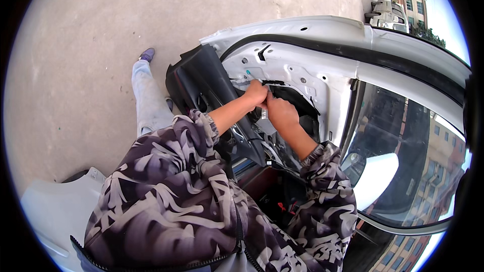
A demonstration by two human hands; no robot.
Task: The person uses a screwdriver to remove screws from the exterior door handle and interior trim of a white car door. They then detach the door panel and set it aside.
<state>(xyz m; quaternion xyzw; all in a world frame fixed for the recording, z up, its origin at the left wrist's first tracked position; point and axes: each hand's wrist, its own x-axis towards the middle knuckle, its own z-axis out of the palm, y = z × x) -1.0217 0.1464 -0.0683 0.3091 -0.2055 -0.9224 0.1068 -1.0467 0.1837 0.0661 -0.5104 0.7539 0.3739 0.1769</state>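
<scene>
My left hand (255, 93) and my right hand (282, 113) meet at the opening in a white car door's bare inner metal (335, 93). Both are closed, their fingers curled close together. A pale, narrow piece (264, 114) shows just below them; whether either hand grips it, I cannot tell. To the left of my hands, the black door trim panel (201, 78) leans at an angle, apart from the metal along its upper part. Under my wrists, wiring and dark parts (275, 143) show between panel and door. My fingertips are hidden.
The door's window glass (390, 136) and a white side mirror (375, 176) are at the right. Black rubber seal (322, 45) follows the door's edge. A white car body panel (63, 209) is at lower left. Concrete ground (91, 70) spreads beyond; a parked vehicle (390, 15) stands far right.
</scene>
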